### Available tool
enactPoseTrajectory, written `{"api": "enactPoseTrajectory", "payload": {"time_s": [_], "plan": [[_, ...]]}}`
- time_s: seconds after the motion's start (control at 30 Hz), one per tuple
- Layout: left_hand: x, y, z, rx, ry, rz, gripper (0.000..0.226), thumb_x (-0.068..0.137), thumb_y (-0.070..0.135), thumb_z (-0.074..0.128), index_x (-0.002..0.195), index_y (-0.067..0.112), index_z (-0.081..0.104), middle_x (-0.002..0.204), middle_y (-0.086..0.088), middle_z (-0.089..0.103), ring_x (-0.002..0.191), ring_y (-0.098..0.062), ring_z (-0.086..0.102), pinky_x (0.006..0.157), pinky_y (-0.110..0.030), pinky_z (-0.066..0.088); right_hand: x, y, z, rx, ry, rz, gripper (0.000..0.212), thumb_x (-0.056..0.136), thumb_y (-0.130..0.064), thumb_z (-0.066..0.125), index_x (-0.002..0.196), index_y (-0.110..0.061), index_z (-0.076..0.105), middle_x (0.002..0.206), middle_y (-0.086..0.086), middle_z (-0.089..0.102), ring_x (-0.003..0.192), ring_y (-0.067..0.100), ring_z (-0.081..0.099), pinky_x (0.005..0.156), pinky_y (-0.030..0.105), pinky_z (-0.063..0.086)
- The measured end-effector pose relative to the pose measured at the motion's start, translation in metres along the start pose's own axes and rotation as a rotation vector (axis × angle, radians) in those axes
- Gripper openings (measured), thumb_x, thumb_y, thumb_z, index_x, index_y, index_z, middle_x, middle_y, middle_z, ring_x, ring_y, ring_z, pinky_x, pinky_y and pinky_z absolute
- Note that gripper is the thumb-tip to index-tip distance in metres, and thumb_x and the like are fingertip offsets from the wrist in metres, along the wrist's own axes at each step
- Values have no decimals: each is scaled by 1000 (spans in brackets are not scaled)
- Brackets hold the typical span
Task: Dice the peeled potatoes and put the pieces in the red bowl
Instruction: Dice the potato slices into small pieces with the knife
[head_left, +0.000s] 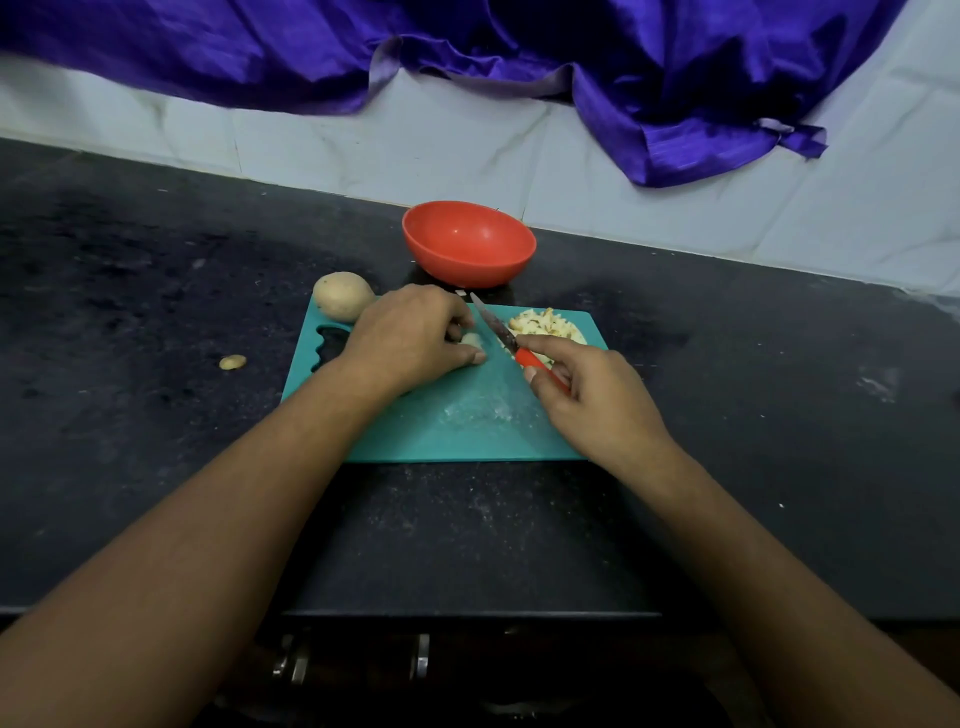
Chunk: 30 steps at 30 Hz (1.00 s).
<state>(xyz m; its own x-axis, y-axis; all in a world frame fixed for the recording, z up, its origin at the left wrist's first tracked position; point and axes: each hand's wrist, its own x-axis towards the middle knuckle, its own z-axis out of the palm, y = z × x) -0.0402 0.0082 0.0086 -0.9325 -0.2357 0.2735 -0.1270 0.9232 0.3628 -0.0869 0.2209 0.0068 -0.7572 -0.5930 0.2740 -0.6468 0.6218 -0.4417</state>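
On the teal cutting board my left hand curls over a small pale potato piece, most of it hidden under the fingers. My right hand grips the red handle of a small knife, forefinger laid along the top. The blade points away, just right of the piece. A heap of cut potato pieces lies at the board's far right corner. The red bowl stands behind the board with nothing visible inside. A whole potato rests at the board's far left corner.
The board lies on a dark speckled counter. A small potato scrap sits on the counter left of the board. A white tiled wall runs behind, with purple cloth hanging over it. The counter's front edge is near my forearms.
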Motion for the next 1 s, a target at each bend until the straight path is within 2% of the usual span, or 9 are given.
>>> {"api": "enactPoseTrajectory", "payload": {"time_s": [0.07, 0.13, 0.27, 0.33, 0.53, 0.67, 0.73, 0.9, 1.0], "plan": [[0, -4, -2, -27, -36, -8, 35, 83, 50, 80, 111, 30, 75, 101, 14, 72, 94, -7, 65, 80, -34, 57, -3, -6, 3, -41, 21, 5, 41, 99, -38, 54, 140, -41, 58, 103, -9, 76, 89, 12, 69, 78, 40, 58], [-1, -4, -3, -53, -23, -19, 28, 83, 47, 81, 105, 31, 77, 98, 14, 73, 91, -6, 65, 81, -35, 57, -5, -16, 6, -108, 33, 9, 42, 100, -37, 51, 141, -41, 56, 106, -6, 75, 94, 19, 68, 78, 41, 57], [-2, -2, -4, -90, 4, -40, 20, 82, 45, 83, 96, 31, 79, 87, 16, 72, 85, -4, 65, 79, -35, 57, -10, -36, 12, -210, 28, -2, 40, 101, -34, 47, 140, -37, 55, 99, -1, 72, 90, 25, 66, 66, 35, 44], [-2, -3, -5, -112, -1, -47, 17, 81, 43, 84, 92, 30, 80, 83, 18, 70, 83, -3, 65, 79, -35, 57, -12, -43, 17, -240, 34, -7, 40, 102, -32, 45, 141, -37, 54, 98, -1, 71, 90, 24, 65, 64, 33, 37], [-2, -2, -5, -147, 4, -57, 7, 83, 34, 84, 87, 31, 79, 74, 26, 63, 82, 0, 64, 81, -32, 57, -12, -51, 24, -316, 39, -20, 43, 103, -31, 43, 145, -33, 52, 87, -3, 67, 79, 21, 62, 62, 33, 37], [-1, -3, -4, -167, -1, -65, 6, 83, 31, 84, 87, 30, 80, 73, 27, 63, 82, 2, 64, 83, -30, 56, -10, -54, 24, -377, 1, -49, 46, 103, -27, 44, 149, -31, 49, 75, -6, 50, 70, 19, 49, 61, 33, 34], [-1, -3, -3, -174, -2, -77, 7, 82, 31, 84, 87, 30, 80, 75, 26, 65, 82, 2, 63, 84, -30, 56, -8, -54, 21, -407, -32, -66, 47, 102, -26, 45, 149, -31, 49, 75, -6, 46, 70, 19, 47, 62, 32, 33], [-2, 1, -3, -151, 20, -105, 9, 82, 33, 84, 89, 29, 80, 87, 18, 73, 85, -1, 65, 86, -34, 57, -14, -50, 7, -414, -105, -86, 50, 103, -27, 45, 152, -33, 44, 83, -3, 56, 77, 21, 53, 63, 34, 37], [-3, 2, -3, -125, 35, -110, 7, 83, 33, 83, 87, 29, 80, 85, 18, 73, 84, -2, 65, 84, -36, 58, -24, -40, 1, -376, -85, -78, 44, 103, -30, 45, 147, -35, 51, 91, -1, 67, 84, 23, 63, 63, 35, 43]]}}
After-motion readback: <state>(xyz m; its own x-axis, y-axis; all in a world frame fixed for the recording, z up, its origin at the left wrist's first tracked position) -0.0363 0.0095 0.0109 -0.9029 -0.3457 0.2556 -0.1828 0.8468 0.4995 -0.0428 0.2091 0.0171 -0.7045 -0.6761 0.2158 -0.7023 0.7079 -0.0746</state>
